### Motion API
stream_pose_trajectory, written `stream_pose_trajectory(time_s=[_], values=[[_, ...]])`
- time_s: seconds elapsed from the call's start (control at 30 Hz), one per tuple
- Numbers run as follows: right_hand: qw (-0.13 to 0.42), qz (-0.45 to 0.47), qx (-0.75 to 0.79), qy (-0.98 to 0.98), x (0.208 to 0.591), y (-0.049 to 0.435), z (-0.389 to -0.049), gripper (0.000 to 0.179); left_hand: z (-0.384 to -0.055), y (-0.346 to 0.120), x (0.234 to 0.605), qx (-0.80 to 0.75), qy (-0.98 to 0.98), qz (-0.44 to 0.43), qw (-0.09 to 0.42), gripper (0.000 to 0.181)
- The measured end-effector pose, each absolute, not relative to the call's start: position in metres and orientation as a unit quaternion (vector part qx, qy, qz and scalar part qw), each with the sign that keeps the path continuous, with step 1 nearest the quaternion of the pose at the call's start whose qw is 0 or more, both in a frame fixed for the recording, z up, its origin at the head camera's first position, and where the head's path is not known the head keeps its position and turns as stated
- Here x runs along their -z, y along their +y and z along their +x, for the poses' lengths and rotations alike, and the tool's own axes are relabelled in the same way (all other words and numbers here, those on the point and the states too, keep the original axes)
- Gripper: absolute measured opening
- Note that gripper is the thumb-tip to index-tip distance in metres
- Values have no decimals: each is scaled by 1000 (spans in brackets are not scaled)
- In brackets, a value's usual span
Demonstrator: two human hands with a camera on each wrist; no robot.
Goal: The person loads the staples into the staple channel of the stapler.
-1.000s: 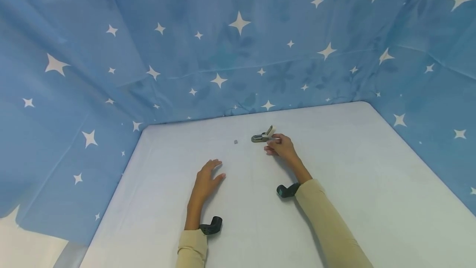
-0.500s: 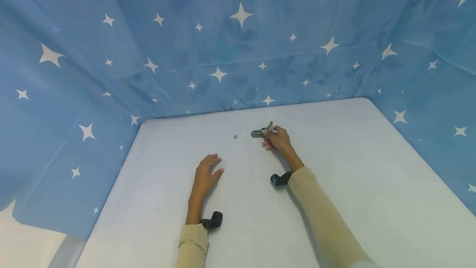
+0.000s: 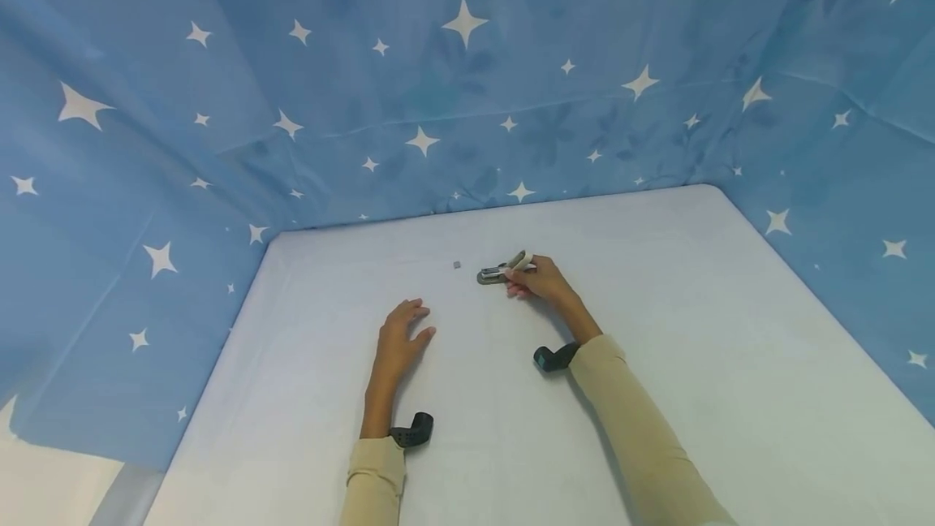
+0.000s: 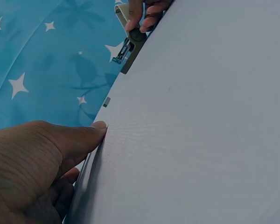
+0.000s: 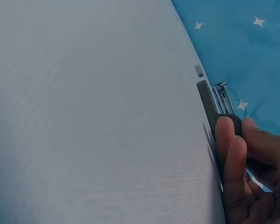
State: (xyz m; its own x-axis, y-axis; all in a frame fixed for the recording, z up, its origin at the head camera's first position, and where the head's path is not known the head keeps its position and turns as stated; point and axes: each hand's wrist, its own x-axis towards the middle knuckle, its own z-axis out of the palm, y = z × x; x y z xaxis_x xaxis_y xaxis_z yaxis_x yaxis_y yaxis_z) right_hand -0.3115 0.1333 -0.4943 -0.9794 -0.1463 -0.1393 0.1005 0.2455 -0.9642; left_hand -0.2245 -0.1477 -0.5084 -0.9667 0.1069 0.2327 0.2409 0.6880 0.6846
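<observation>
A small stapler [image 3: 489, 277] lies near the far side of the table, its top cover swung up and the metal magazine exposed. My right hand [image 3: 544, 281] pinches it at the hinge end between thumb and fingers; the right wrist view shows the fingertips [image 5: 225, 128] against the dark hinge. Just left of the stapler sits a tiny grey block [image 3: 457, 265], too small to tell what it is. My left hand [image 3: 397, 343] rests on the table nearer to me, thumb and fingers apart and loosely bent, holding nothing.
The white-covered table [image 3: 467, 428] has rounded far corners. A blue curtain with white stars [image 3: 409, 88] hangs behind it and along both sides. Each wrist wears a black camera mount [image 3: 415, 431].
The right hand and the stapler have shifted slightly left and nearer to me in the last half second, closer to the grey block. The left hand stays in place; the head view has tilted a little.
</observation>
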Motion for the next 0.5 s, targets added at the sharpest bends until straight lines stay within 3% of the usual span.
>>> stream_pose_trajectory(time_s=[0.5], values=[[127,-31,620,774,495,137,-312,29,-229,-147,511,384,-916,-83,79,35]])
